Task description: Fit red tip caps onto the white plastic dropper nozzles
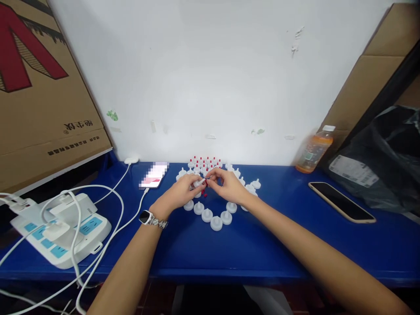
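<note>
My left hand, with a watch on its wrist, holds a small white round plastic cap by the fingertips. My right hand meets it from the right and pinches a tiny red piece at the cap. Both hands hover over the blue table. Below them several white caps lie in a curved row. A few loose red pieces lie under the hands. Behind the hands stand several white caps with red tips.
A white power strip with plugged chargers and cables sits at the left. A phone on a cable lies behind my left hand; another phone lies at the right. An orange drink bottle, a black bag and cardboard boxes flank the table.
</note>
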`<state>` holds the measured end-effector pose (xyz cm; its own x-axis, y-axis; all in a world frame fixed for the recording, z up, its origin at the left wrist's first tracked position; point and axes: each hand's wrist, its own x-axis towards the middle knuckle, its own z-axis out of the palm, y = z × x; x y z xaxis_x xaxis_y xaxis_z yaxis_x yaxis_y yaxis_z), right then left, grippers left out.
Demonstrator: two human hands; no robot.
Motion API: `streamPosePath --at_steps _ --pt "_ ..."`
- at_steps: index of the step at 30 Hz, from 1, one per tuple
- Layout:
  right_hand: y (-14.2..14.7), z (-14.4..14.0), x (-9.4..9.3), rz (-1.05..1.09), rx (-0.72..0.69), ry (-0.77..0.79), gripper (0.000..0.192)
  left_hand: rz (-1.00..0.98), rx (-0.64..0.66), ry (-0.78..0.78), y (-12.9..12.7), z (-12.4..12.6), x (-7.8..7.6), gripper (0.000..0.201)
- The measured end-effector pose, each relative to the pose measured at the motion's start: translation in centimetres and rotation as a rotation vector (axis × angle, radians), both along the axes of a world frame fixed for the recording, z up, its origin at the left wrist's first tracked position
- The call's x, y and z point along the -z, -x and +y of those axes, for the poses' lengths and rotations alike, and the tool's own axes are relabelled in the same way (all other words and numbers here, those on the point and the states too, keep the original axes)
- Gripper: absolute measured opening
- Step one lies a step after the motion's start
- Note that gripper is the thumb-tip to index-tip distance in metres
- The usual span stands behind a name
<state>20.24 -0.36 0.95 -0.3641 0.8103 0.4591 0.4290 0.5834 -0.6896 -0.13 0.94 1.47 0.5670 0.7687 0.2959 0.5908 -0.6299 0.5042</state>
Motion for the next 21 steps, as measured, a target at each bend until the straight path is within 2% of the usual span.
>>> streamPosePath --at_steps 5,8,11,14,17,21 --pt "-0.1 0.4 0.8 -0.470 -0.016 -0.170 0.006 -0.018 -0.059 -0.056 0.5 0.3 0.1 0.038" --pt "0.2 0.6 1.0 -0.585 -0.027 -0.187 0.002 -0.009 -0.069 -0.077 0.4 0.2 0.3 0.039" --pt "0.4 0.6 1.1 -0.599 -0.029 -0.206 0.005 -0.003 -0.071 -0.090 0.2 0.1 0.5 0.040" --pt "0.0 0.6 0.8 -0.460 -0.006 -0.172 0.006 -0.022 -0.081 -0.091 0.2 0.0 0.5 0.038" --pt "-1.0 0.8 0.2 -0.109 0.026 -0.028 0.010 -0.019 -0.087 -0.074 0.0 -0.3 0.4 0.031" --pt "-1.6 1.0 -0.2 0.365 0.077 0.117 0.027 -0.014 -0.041 -0.059 -0.6 -0.9 0.5 0.023"
